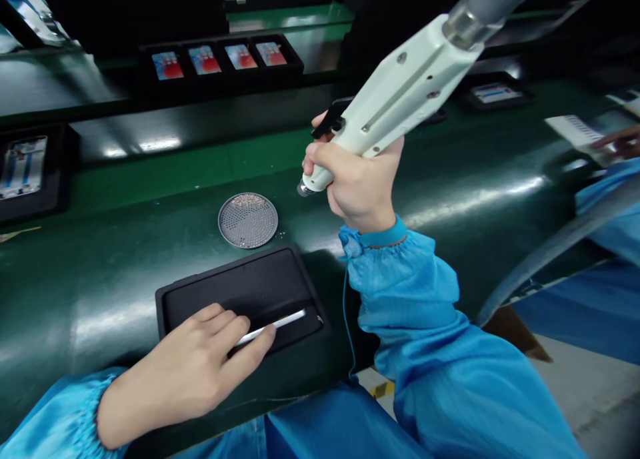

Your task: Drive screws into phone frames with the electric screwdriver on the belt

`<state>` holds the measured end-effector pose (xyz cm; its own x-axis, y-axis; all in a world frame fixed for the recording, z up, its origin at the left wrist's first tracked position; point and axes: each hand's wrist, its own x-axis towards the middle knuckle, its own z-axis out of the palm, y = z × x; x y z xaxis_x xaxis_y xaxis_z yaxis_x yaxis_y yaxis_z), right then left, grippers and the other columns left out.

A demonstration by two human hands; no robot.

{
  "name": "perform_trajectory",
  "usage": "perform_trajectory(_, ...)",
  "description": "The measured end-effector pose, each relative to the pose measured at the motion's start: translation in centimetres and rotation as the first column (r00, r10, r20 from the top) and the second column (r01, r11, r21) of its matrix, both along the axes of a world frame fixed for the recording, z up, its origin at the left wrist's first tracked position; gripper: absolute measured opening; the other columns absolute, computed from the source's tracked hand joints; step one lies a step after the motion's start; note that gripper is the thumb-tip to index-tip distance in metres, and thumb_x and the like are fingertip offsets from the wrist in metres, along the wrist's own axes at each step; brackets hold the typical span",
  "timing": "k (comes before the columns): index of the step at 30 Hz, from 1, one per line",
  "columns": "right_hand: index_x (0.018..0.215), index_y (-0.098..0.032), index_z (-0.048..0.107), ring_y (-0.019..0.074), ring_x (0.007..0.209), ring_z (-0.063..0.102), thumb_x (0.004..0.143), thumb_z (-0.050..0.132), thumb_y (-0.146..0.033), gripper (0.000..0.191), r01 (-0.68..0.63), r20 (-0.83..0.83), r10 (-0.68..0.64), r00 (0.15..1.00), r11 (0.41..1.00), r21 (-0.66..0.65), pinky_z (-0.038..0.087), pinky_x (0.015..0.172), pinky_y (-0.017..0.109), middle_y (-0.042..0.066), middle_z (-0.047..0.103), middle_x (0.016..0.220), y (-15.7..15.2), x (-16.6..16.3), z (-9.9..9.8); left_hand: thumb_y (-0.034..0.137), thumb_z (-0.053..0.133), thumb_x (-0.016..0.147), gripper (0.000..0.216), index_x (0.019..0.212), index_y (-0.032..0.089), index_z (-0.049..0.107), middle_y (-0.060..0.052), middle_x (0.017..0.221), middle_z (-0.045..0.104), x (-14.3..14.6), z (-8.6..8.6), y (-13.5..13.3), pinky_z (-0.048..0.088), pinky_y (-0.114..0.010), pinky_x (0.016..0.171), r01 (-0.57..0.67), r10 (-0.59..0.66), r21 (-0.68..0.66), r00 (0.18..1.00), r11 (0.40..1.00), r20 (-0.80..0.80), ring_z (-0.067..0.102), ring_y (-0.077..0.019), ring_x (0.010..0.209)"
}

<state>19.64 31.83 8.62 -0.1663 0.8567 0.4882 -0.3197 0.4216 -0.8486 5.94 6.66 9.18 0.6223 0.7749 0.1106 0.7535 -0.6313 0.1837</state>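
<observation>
My right hand [363, 182] is wrapped round a pale power screwdriver [400, 95], which slants with its metal tip [304, 188] pointing down and left, clear of the bench. Over a black foam tray [167, 305], my left hand [195, 359] grips a slim phone [287, 319] between its fingers. Only the phone's silver edge shows clearly; its dark face blends with the tray. Beyond the tray lies a round perforated screw plate [245, 229] with many tiny screws, mostly gathered at its far side. A few loose screws [281, 235] lie beside the plate.
Black trays with opened phones stand at the left [37, 172] and back right [493, 93]. A raised shelf at the back carries a black tray [295, 52] with several lit phones. A co-worker's sleeve [613, 205] is at the right, near a grey hose [555, 239].
</observation>
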Motion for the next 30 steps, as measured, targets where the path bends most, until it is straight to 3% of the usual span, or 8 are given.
perform_trajectory(9,0.084,-0.021,0.062,0.0116,0.049,0.058,0.071,0.068,-0.010,0.018,-0.021,0.016,0.021,1.000,1.000,-0.017,0.046,0.046,0.027,-0.007,0.058,0.061,-0.2,0.2,0.2,0.000,0.037,0.091,0.047,0.137,0.004,0.048,-0.012,0.085,0.064,0.8,0.7,0.6,0.055,-0.040,0.061,0.010,-0.011,-0.031,1.000,0.999,-0.028,0.062,-0.0243,0.069)
perform_trajectory(13,0.083,-0.021,0.061,0.0112,0.048,0.058,0.070,0.071,-0.013,0.018,0.003,0.025,-0.001,1.000,0.999,-0.050,0.046,0.045,0.027,-0.006,0.058,0.063,-0.1,0.1,0.2,0.002,0.034,0.093,0.045,0.135,0.005,0.050,-0.013,0.089,0.068,-0.3,0.3,0.7,0.057,-0.039,0.064,-0.006,0.007,-0.017,0.999,1.000,0.039,0.067,-0.0247,0.075)
perform_trajectory(15,0.081,-0.021,0.061,0.0110,0.047,0.057,0.069,0.071,-0.013,0.017,0.014,0.011,-0.013,1.000,0.998,-0.059,0.046,0.045,0.027,-0.007,0.057,0.062,0.0,0.1,0.2,0.005,0.035,0.097,0.042,0.135,0.008,0.050,-0.013,0.098,0.070,-1.5,-0.1,1.2,0.058,-0.034,0.069,-0.049,0.063,-0.093,0.986,0.994,0.154,0.069,-0.0224,0.083)
perform_trajectory(18,0.080,-0.021,0.061,0.0108,0.045,0.056,0.068,0.070,-0.011,0.017,0.022,-0.025,-0.024,0.999,0.998,-0.055,0.045,0.044,0.027,-0.007,0.057,0.059,0.1,0.0,0.1,0.015,0.041,0.102,0.034,0.133,0.017,0.054,-0.008,0.113,0.071,-3.4,-0.7,2.6,0.057,-0.025,0.077,-0.120,0.225,-0.314,0.919,0.942,0.325,0.070,-0.0162,0.094)
perform_trajectory(22,0.078,-0.020,0.060,0.0100,0.047,0.056,0.068,0.068,-0.010,0.016,0.036,-0.011,-0.036,0.999,0.998,-0.055,0.047,0.046,0.026,-0.007,0.058,0.061,0.0,0.0,0.2,0.022,0.047,0.102,0.027,0.124,0.021,0.062,0.001,0.090,0.074,-4.4,-1.7,4.0,0.050,-0.018,0.058,-0.158,0.361,-0.523,0.879,0.838,0.313,0.065,-0.0080,0.062)
perform_trajectory(24,0.077,-0.020,0.060,0.0096,0.047,0.056,0.068,0.067,-0.011,0.015,0.039,0.003,-0.039,0.999,0.997,-0.059,0.046,0.046,0.026,-0.007,0.059,0.061,-0.1,-0.1,0.3,0.022,0.048,0.101,0.025,0.122,0.020,0.062,0.002,0.087,0.073,-4.3,-2.2,4.2,0.050,-0.018,0.058,-0.175,0.336,-0.471,0.899,0.865,0.281,0.063,-0.0080,0.061)
perform_trajectory(27,0.078,-0.020,0.060,0.0090,0.047,0.055,0.067,0.065,-0.011,0.015,0.032,0.009,-0.032,0.999,0.998,-0.059,0.046,0.046,0.025,-0.007,0.060,0.061,-0.2,-0.1,0.3,0.023,0.046,0.102,0.023,0.114,0.015,0.064,-0.006,0.101,0.072,-4.4,-2.9,4.0,0.056,-0.025,0.078,-0.267,0.321,-0.234,0.917,0.935,0.237,0.068,-0.0142,0.086)
perform_trajectory(30,0.078,-0.020,0.059,0.0094,0.047,0.055,0.067,0.066,-0.011,0.016,0.031,0.009,-0.031,0.999,0.998,-0.059,0.046,0.047,0.026,-0.007,0.059,0.060,-0.1,0.0,0.2,0.021,0.039,0.102,0.029,0.104,0.012,0.066,-0.011,0.099,0.069,-5.1,-3.6,4.0,0.057,-0.032,0.078,-0.360,0.378,-0.127,0.908,0.924,0.182,0.066,-0.0189,0.088)
